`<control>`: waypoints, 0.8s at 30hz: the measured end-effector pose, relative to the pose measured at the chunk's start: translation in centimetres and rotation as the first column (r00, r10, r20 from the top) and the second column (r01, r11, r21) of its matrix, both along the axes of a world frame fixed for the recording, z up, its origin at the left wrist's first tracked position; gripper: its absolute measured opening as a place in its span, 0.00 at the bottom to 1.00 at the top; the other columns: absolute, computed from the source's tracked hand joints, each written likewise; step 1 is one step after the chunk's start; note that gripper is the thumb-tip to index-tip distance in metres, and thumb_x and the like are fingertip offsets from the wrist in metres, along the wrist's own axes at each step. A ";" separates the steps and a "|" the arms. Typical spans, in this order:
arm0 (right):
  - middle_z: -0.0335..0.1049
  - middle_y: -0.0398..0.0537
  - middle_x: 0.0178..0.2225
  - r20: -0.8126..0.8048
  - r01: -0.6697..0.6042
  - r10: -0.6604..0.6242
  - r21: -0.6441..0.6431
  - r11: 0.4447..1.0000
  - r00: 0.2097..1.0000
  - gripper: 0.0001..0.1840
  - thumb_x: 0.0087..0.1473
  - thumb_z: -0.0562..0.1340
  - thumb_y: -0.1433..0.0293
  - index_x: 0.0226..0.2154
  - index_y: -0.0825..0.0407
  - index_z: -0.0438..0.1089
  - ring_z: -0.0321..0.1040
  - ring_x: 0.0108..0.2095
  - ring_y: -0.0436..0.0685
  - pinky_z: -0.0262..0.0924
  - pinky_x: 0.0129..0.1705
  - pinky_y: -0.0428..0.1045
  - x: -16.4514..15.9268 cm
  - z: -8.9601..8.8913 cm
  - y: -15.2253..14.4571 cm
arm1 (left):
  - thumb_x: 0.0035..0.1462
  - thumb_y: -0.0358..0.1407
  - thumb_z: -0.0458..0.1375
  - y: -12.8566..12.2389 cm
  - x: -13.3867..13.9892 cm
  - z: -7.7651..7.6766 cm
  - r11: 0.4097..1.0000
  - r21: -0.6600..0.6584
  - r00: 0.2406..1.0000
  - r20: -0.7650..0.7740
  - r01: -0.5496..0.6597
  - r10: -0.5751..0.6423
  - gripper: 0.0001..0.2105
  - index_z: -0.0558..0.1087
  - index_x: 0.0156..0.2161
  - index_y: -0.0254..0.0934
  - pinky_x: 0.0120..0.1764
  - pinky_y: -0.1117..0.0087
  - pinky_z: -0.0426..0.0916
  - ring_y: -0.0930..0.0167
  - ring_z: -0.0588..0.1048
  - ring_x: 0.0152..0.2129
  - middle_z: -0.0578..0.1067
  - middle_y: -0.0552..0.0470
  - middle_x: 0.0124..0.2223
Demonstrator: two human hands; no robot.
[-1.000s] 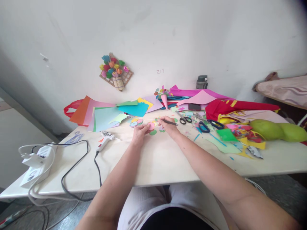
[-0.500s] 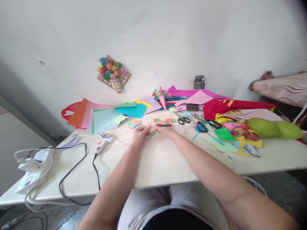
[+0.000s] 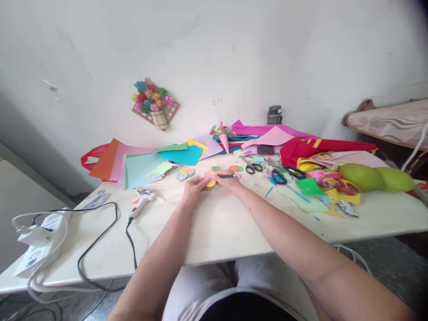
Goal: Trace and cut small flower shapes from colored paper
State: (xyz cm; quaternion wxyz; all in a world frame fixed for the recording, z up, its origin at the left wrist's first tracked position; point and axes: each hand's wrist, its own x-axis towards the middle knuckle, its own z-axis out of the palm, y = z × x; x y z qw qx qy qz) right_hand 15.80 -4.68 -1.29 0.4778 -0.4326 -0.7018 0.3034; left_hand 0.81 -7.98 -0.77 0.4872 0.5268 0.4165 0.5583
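My left hand (image 3: 195, 187) pinches the edge of a small pink paper piece (image 3: 208, 177) just above the table. Yellow and green paper cut-outs (image 3: 211, 183) show right under and around it. From the other side, my right hand (image 3: 230, 182) has its fingers closed at the same pink piece, and a dark pen (image 3: 227, 176) with a pale end lies in its grip. The exact contact of the right fingertips is too small to make out. Beyond the hands lie round cut-outs, an orange and green pair (image 3: 236, 169) and a pastel group (image 3: 186, 173).
A glue gun (image 3: 142, 203) with a black cord lies left, near a power strip (image 3: 43, 240). Coloured paper sheets (image 3: 140, 169) spread along the back. Scissors (image 3: 279, 176), paper scraps and green fruits (image 3: 361, 177) occupy the right. A pink paper cone (image 3: 224, 143) stands behind.
The whole view has shifted slightly, so the table things appear a little further left. Both hands stay together at the pink paper; more yellow shows beneath it.
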 end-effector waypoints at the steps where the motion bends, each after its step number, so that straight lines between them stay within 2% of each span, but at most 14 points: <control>1: 0.64 0.40 0.15 0.005 0.022 -0.022 0.005 1.000 1.000 0.14 0.45 0.58 0.63 0.15 0.51 0.66 0.59 0.20 0.47 0.53 0.22 0.42 0.0 0.0 -0.1 | 0.36 0.43 0.66 0.0 0.0 0.0 1.000 -0.002 1.000 0.002 -0.004 0.004 0.15 0.71 0.23 0.32 0.29 0.71 0.71 0.74 0.73 0.21 0.74 0.53 0.24; 4: 0.66 0.40 0.17 0.016 0.101 -0.101 0.021 0.995 0.995 0.13 0.46 0.58 0.62 0.16 0.50 0.67 0.61 0.22 0.48 0.53 0.23 0.43 0.0 0.3 -0.3 | 0.34 0.43 0.67 0.1 0.0 0.1 0.999 -0.010 0.999 0.014 -0.044 0.044 0.15 0.72 0.24 0.32 0.31 0.70 0.71 0.74 0.73 0.21 0.74 0.54 0.24; 7: 0.67 0.40 0.19 -0.011 0.215 -0.215 0.056 0.975 0.977 0.14 0.47 0.57 0.59 0.18 0.50 0.69 0.63 0.24 0.50 0.53 0.24 0.44 0.6 0.9 -0.1 | 0.33 0.43 0.67 0.4 -0.3 0.2 0.989 -0.003 0.988 0.048 -0.149 0.149 0.16 0.73 0.25 0.32 0.31 0.69 0.72 0.74 0.73 0.19 0.73 0.54 0.24; 10: 0.68 0.41 0.21 -0.095 0.350 -0.341 0.104 0.931 0.935 0.17 0.47 0.56 0.57 0.19 0.51 0.68 0.63 0.25 0.51 0.54 0.26 0.45 2.0 1.2 0.7 | 0.33 0.43 0.67 0.8 -0.7 0.1 0.973 0.003 0.971 0.073 -0.229 0.228 0.16 0.73 0.26 0.32 0.32 0.69 0.72 0.74 0.73 0.20 0.74 0.54 0.24; 13: 0.67 0.41 0.20 -0.169 0.483 -0.470 0.049 0.874 0.866 0.16 0.46 0.56 0.56 0.22 0.50 0.69 0.61 0.23 0.51 0.53 0.25 0.46 3.7 1.4 1.9 | 0.34 0.43 0.66 1.3 -0.9 -0.2 0.972 0.007 0.970 0.070 -0.234 0.233 0.17 0.73 0.27 0.32 0.32 0.69 0.72 0.74 0.74 0.20 0.75 0.53 0.26; 16: 0.68 0.42 0.23 -0.174 0.573 -0.556 0.070 0.816 0.813 0.15 0.46 0.56 0.57 0.23 0.50 0.69 0.62 0.26 0.52 0.53 0.27 0.46 5.3 1.6 2.9 | 0.33 0.43 0.66 1.7 -0.9 -0.6 0.972 0.017 0.971 0.059 -0.233 0.231 0.17 0.73 0.27 0.31 0.32 0.69 0.72 0.74 0.74 0.21 0.75 0.52 0.26; 20: 0.69 0.46 0.24 -0.127 0.581 -0.570 0.082 0.810 0.812 0.13 0.47 0.55 0.60 0.24 0.51 0.70 0.63 0.29 0.54 0.52 0.26 0.46 6.6 2.4 3.5 | 0.33 0.41 0.67 1.8 -0.6 -0.7 0.969 0.017 0.969 0.039 -0.246 0.245 0.16 0.73 0.27 0.32 0.32 0.70 0.71 0.73 0.74 0.21 0.75 0.52 0.25; 24: 0.70 0.48 0.24 0.043 0.597 -0.598 0.034 0.801 0.800 0.12 0.46 0.57 0.62 0.24 0.51 0.71 0.64 0.29 0.56 0.52 0.26 0.47 7.0 2.8 3.8 | 0.32 0.38 0.67 1.4 -0.3 -0.2 0.965 0.004 0.964 0.025 -0.263 0.263 0.13 0.73 0.25 0.32 0.30 0.71 0.70 0.74 0.73 0.20 0.75 0.53 0.23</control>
